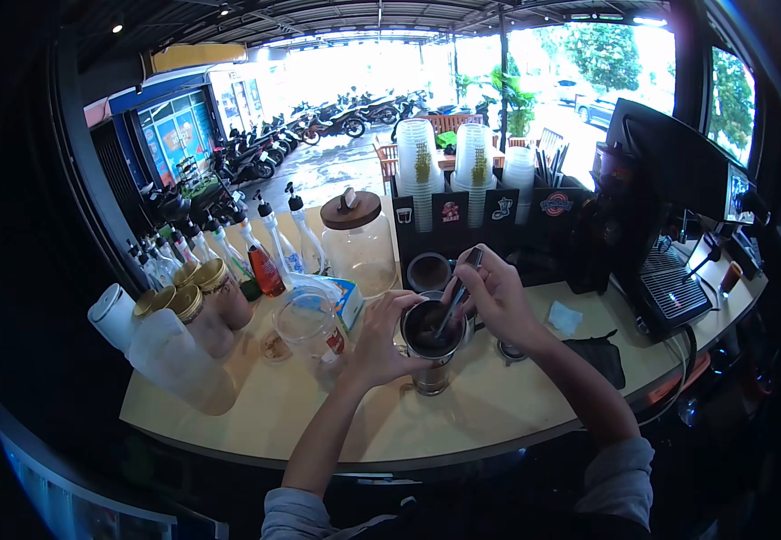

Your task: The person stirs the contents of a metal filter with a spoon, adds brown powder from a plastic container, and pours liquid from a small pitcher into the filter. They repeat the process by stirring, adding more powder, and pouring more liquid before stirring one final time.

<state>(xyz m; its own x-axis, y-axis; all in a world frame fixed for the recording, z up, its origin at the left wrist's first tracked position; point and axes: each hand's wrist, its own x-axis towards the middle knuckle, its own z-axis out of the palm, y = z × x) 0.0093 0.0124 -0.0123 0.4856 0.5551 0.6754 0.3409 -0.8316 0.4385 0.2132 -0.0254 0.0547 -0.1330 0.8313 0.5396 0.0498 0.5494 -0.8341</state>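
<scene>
In the head view, my left hand (383, 335) is wrapped round the left side of a metal cup (432, 380), thumb and fingers near its rim. The cup stands over the counter with dark contents inside. My right hand (491, 297) pinches the slim handle of a spoon (450, 317), which slants down into the cup. Its lower end is hidden in the dark contents. Just behind the cup is a dark round container (428, 270). Left of my left hand stands a clear plastic jar (305, 317) with a red label.
Pump bottles (263, 261), a wood-lidded glass jar (361, 256) and several upturned cups (210, 301) line the left of the wooden counter (300, 423). Stacked plastic cups (419, 171) sit behind a black holder. At right are a black cloth (596, 358), an espresso machine (669, 288) and a monitor (665, 153).
</scene>
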